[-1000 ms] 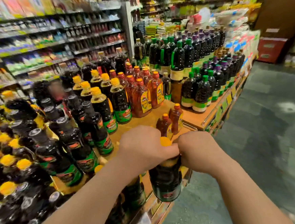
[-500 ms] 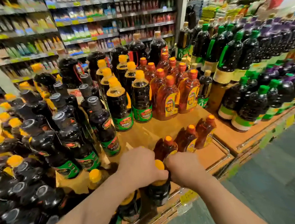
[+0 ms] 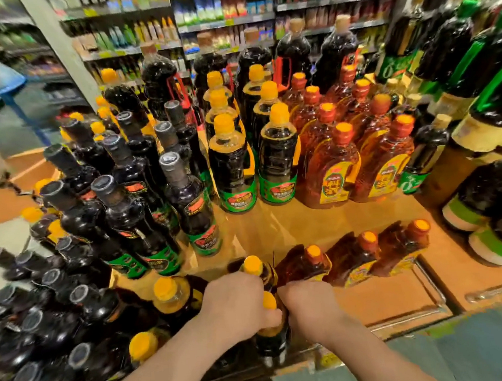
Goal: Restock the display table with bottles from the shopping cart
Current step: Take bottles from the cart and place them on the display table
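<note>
A dark sauce bottle with a yellow cap (image 3: pixel 271 333) stands at the front edge of the wooden display table (image 3: pixel 387 297). My left hand (image 3: pixel 237 304) grips its neck from the left, and my right hand (image 3: pixel 308 303) grips it from the right. Just behind sits another yellow-capped dark bottle (image 3: pixel 254 268). To its right runs a short row of amber bottles with orange caps (image 3: pixel 365 252). The shopping cart is out of view.
Dark bottles with grey caps (image 3: pixel 137 211) crowd the left side. Yellow-capped dark bottles (image 3: pixel 233 167) and large amber bottles (image 3: pixel 335 168) fill the middle. Green-capped bottles (image 3: pixel 487 81) stand at right. Bare tabletop lies right of my hands. Store shelves (image 3: pixel 224 21) line the back.
The camera came closer and swung left over the table. Both hands brought the bottle down from in front of the table to its front edge, still gripping its neck.
</note>
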The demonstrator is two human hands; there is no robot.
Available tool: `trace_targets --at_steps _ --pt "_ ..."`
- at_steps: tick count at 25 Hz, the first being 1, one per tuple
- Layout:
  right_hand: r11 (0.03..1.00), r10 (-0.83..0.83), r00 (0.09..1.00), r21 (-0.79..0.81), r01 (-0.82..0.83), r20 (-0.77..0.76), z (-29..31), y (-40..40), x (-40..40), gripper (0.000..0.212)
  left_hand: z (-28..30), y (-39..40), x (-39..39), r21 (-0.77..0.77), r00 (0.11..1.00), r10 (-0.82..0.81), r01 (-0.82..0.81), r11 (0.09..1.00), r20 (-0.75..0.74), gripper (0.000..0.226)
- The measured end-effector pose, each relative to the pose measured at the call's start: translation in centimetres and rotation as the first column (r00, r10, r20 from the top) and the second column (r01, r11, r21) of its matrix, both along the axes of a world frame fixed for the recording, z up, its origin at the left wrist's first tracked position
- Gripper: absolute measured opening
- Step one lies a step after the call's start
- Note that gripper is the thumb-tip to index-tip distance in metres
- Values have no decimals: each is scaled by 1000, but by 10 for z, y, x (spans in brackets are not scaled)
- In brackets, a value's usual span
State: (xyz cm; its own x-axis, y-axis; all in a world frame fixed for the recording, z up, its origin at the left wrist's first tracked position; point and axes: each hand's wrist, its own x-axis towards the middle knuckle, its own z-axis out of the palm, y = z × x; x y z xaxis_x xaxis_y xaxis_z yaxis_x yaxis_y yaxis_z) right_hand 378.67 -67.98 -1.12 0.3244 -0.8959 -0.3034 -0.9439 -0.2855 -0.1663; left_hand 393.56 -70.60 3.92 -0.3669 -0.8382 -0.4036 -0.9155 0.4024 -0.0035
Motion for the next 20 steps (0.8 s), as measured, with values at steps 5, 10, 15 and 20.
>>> trace_targets --at_steps 5,10,15,20 --pt "999 33 999 -4 -33 25 -4 -2 0 11 9 -24 11 21 997 77 -76 997 -24 82" --pt "998 53 999 -18 -53 -3 -3 -2 -3 13 2 -63 9 7 996 84 -84 996 -42 73" --pt "998 62 998 -16 -62 -19 -2 -3 -4 15 -21 -67 1 48 997 -79 78 996 18 57" --pt "999 14 992 46 -20 128 -12 -4 -5 4 -20 -66 10 58 999 -26 24 998 31 46"
